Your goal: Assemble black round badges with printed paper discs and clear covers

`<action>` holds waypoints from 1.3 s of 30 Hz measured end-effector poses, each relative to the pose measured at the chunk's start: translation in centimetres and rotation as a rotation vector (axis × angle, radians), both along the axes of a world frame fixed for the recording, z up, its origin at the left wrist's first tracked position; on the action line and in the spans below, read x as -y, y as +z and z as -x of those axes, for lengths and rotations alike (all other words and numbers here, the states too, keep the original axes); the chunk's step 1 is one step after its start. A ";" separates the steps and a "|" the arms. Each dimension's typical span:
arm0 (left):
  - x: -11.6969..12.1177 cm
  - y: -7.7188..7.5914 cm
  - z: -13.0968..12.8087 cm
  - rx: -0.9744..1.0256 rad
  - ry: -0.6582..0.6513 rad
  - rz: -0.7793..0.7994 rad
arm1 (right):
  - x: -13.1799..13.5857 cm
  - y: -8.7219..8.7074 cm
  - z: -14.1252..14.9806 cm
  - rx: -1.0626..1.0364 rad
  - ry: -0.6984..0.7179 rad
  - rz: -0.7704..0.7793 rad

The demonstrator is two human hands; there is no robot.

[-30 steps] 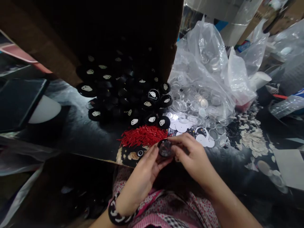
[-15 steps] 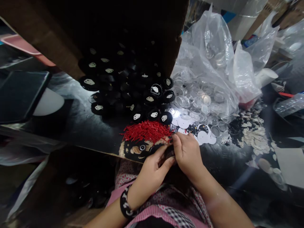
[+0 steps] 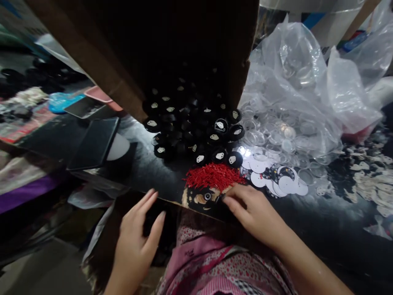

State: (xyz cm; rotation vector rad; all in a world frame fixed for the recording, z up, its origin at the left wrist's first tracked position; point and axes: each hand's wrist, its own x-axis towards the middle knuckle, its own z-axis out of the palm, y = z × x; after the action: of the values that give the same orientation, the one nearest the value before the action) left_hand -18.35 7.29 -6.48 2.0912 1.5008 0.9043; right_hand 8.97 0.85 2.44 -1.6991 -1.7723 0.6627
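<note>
My left hand [image 3: 135, 233] hangs below the table's front edge at the lower left. Its fingers are stretched and apart over a dark space, and I see nothing in it. My right hand [image 3: 254, 213] rests on the table edge, its fingertips bunched at the near side of a heap of small red pins [image 3: 215, 175]. Whether they pinch anything is hidden. Beyond the pins lies a pile of black round pieces [image 3: 196, 127] with white marks. To the right of the pins lie several white printed discs [image 3: 276, 182].
A tipped cardboard box [image 3: 123, 61] looms over the black pieces. A clear plastic bag [image 3: 294, 82] of clear round lenses spills at the right. White paper scraps [image 3: 368, 180] lie at the far right. A dark flat tray [image 3: 95, 141] sits at the left.
Both hands held a black round piece together at the table edge. My left hand has since swung down and left with fingers spread, the piece is gone from view, and my right hand reached to the red pins.
</note>
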 end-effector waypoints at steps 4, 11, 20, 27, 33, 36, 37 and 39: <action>-6.0 2.9 -6.7 0.001 -0.164 -0.067 | 0.2 0.6 1.7 0.092 0.108 -0.008; -8.7 2.3 -11.4 0.262 -0.064 -0.110 | 2.0 0.4 -4.6 0.307 -0.268 0.013; -3.8 5.2 -11.5 1.224 -0.075 0.501 | -1.3 -1.2 -7.5 0.724 -0.406 -0.097; 1.7 5.1 -12.7 1.407 -0.106 1.136 | -0.5 -1.1 -9.2 0.612 -0.482 -0.248; 2.2 5.5 -13.8 1.481 -0.273 1.022 | 0.6 0.6 -5.9 0.308 -0.425 -0.189; 2.3 5.6 -14.1 1.474 -0.382 0.995 | 0.9 0.7 -3.6 -0.071 -0.288 -0.007; 2.4 5.5 -14.2 1.470 -0.395 1.002 | 1.0 0.6 -3.2 -0.161 -0.300 0.007; 2.6 5.2 -14.3 1.463 -0.392 1.031 | 1.1 0.4 -2.8 -0.269 -0.363 -0.020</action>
State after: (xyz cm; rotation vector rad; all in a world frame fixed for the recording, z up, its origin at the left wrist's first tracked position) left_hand -4.08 4.74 -1.27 0.5274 0.4528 0.8359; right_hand 11.81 -0.28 2.82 -1.7629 -1.2422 0.6699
